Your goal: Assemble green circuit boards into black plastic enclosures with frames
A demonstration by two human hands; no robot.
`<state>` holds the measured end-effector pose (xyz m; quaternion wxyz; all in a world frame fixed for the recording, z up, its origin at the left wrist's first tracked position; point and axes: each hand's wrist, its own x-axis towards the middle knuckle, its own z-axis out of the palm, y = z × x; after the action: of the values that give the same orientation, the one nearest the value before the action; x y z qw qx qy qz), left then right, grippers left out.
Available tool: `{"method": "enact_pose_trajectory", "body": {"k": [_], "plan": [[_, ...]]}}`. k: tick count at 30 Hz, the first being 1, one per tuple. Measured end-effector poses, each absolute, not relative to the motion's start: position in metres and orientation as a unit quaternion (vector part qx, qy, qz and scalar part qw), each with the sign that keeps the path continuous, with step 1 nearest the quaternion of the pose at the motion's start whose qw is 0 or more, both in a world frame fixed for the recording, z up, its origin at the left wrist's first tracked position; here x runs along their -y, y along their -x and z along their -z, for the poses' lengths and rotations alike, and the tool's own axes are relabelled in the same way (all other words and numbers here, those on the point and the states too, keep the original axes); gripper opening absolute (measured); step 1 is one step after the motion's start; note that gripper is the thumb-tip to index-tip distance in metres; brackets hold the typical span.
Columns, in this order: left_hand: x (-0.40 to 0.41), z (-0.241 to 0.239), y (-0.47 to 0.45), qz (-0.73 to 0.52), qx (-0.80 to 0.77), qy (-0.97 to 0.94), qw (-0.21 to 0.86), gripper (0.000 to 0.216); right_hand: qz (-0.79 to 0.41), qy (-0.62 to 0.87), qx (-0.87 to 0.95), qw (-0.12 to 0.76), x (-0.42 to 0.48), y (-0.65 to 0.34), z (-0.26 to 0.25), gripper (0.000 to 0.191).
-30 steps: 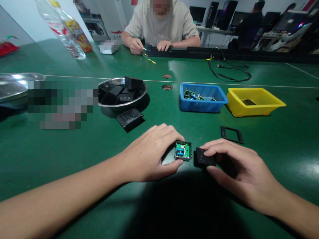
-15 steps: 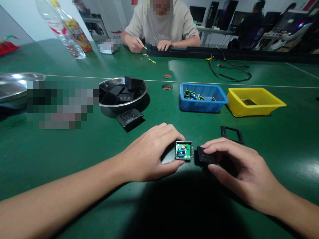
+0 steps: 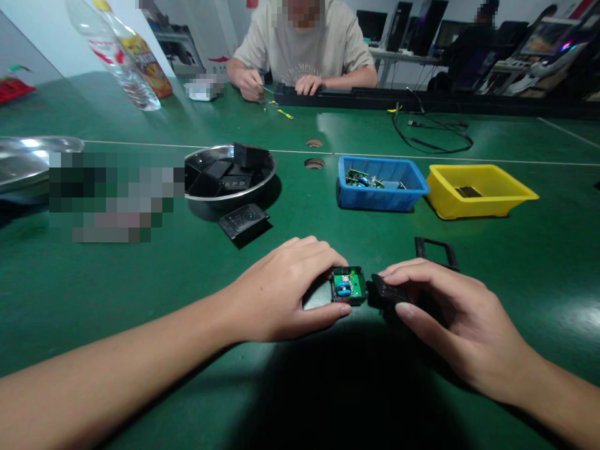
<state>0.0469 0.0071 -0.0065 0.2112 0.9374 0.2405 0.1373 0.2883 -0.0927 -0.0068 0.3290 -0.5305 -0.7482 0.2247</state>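
Between the thumb and fingers of my left hand (image 3: 293,284) is a small black plastic case (image 3: 335,299). Its top side is uncovered, and a green circuit board (image 3: 357,284) with blue round parts lies inside. Just to the right, my right hand (image 3: 450,312) pinches a black plastic cover (image 3: 390,292), which is tilted beside the case; whether the two touch I cannot tell. Past my right fingers a black rectangular frame (image 3: 454,255) lies flat on the green table (image 3: 187,394).
Beyond my hands stand a blue bin (image 3: 384,199) of circuit boards and a yellow bin (image 3: 485,205) holding dark pieces. A metal bowl (image 3: 229,199) of black cases is at left, a black case (image 3: 244,222) before it. A person (image 3: 304,50) sits opposite; a cable (image 3: 434,149) lies right.
The case in my left hand has tipped, so more of its near wall shows. The black cover in my right hand has tilted and my right thumb has shifted slightly.
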Motion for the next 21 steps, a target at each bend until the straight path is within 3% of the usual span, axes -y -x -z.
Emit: {"method": "enact_pose_trajectory", "body": {"k": [21], "plan": [[-0.0081,0.0071,-0.0467,-0.131,-0.230,-0.941,0.211,0.032,-0.244,0.524,0.740,0.343,0.0922,-0.2879,0.0091,0.026]]}}
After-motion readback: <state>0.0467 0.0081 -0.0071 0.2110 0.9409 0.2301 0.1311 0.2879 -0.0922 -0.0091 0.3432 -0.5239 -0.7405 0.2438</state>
